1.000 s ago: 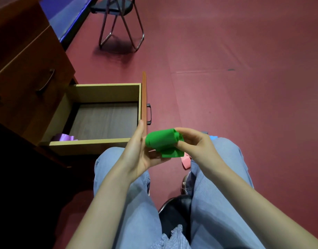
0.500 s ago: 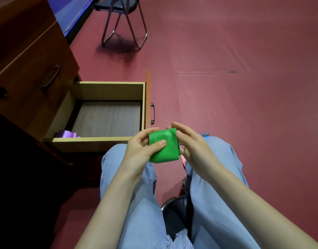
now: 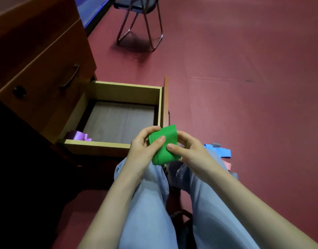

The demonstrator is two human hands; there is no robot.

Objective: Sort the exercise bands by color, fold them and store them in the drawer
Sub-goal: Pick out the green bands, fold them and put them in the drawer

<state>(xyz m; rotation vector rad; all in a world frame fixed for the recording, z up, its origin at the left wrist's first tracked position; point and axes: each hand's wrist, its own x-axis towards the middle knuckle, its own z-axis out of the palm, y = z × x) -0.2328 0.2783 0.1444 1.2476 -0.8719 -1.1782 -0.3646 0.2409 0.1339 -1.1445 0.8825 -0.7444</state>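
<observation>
A folded green exercise band (image 3: 166,141) is held between both hands above my knees, just off the open drawer's near right corner. My left hand (image 3: 145,146) grips its left side, thumb pressed across the front. My right hand (image 3: 188,150) pinches its right edge, thumb on the front. The open wooden drawer (image 3: 100,143) holds a purple band (image 3: 79,135) in its near left corner. A blue band (image 3: 221,151) and a pink band (image 3: 227,165) lie on the floor to the right of my right knee.
The brown desk cabinet (image 3: 38,56) with a closed upper drawer stands at left. A folding metal chair (image 3: 142,24) stands on the red floor at the back. My legs in light jeans fill the foreground.
The rolled green band has been pressed into a flat fold. My left thumb came over its front, and both hands shifted slightly toward the drawer. The view moved, revealing the blue and pink bands.
</observation>
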